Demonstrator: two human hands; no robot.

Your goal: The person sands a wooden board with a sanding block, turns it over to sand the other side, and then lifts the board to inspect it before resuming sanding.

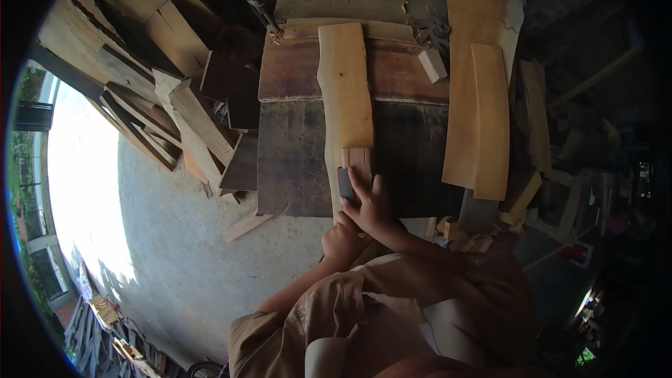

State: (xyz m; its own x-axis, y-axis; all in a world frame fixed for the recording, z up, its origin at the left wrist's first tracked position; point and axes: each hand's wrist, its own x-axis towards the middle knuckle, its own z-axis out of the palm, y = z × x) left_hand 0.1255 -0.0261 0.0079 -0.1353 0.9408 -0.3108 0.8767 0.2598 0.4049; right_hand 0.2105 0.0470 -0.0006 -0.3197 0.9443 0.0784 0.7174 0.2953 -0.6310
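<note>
A long pale board (346, 91) with a wavy left edge lies lengthwise over the dark worktable (290, 161). On the board's near end sits a brown wooden block (357, 157) with a dark grey flat piece (345, 183) along its left side. My right hand (374, 208) grips the block from the right, its index finger stretched along the top. Just below, at the table's near edge, my left hand (343, 241) is closed by the board's end. Its fingers hide whatever they hold.
Two pale boards (462, 91) overlap on the table's right side. A small wood block (432, 65) and dark metal pieces (434, 33) lie at the back. Planks (196, 119) lean in a pile at the left. Offcuts (455, 231) lie on the floor, near right.
</note>
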